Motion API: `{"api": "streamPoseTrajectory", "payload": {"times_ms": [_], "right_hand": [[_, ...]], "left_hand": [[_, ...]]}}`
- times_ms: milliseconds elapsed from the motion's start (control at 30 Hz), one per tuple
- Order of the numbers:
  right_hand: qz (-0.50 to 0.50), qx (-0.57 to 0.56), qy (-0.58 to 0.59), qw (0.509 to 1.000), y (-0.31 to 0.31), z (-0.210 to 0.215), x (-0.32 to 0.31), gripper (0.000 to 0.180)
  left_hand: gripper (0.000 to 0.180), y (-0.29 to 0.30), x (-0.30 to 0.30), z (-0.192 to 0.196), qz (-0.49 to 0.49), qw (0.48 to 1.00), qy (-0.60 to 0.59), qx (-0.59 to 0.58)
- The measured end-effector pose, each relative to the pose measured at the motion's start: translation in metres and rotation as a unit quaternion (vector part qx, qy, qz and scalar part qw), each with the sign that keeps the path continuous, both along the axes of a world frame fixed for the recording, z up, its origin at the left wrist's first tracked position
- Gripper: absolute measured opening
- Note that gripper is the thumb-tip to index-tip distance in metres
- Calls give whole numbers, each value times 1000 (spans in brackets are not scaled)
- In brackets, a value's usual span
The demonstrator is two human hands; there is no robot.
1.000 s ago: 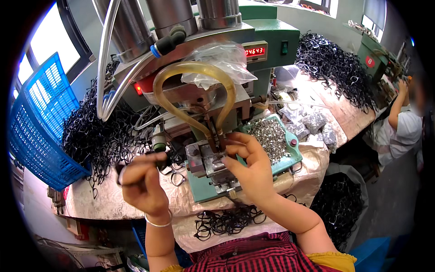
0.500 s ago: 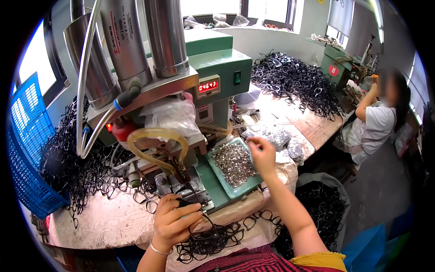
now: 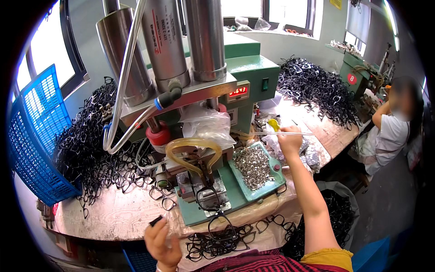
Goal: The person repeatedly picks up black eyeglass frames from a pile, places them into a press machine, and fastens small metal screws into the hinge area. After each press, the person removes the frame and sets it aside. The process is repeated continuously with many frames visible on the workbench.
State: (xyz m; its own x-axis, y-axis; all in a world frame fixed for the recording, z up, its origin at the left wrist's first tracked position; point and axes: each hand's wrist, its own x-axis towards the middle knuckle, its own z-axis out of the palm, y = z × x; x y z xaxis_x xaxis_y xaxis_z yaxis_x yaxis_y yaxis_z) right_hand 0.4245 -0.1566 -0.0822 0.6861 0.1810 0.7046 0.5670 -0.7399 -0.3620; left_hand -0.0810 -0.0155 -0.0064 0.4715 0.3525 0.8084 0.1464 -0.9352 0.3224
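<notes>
My left hand (image 3: 162,245) is raised at the bench's front edge, fingers loosely apart. A small black piece (image 3: 156,221) sits at a fingertip; whether it is worn or held I cannot tell. Black eyeglass frames (image 3: 222,226) hang at the front of the green press (image 3: 192,216), partly under its head, apart from that hand. My right hand (image 3: 290,143) reaches beyond the teal tray (image 3: 252,195) of small metal parts (image 3: 252,167), fingers closed around a small yellow object (image 3: 273,124) whose kind is unclear. A thin pale rod (image 3: 253,133) crosses at the fingers.
Metal cylinders (image 3: 165,50) and looping hoses (image 3: 192,141) rise over the press. Piles of black eyeglass frames (image 3: 312,90) lie right and left. A blue crate (image 3: 38,131) leans at left. Beside my right arm stands a filled sack (image 3: 337,208). A person (image 3: 394,122) sits at far right.
My left hand has let go of the eyeglass frames and drawn back toward me. My right hand has moved from beside the tray farther away, with a yellow object now showing. The view shifted.
</notes>
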Motion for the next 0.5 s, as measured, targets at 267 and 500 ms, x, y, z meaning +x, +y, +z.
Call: {"api": "streamPoseTrajectory", "payload": {"times_ms": [267,500], "right_hand": [[394,253,352,811,-61,129,-229,7],[671,257,206,664,-52,182,-290,15]], "left_hand": [[52,-30,35,61,-65,992,90,57],[32,-50,57,118,-335,941,22,-35]]}}
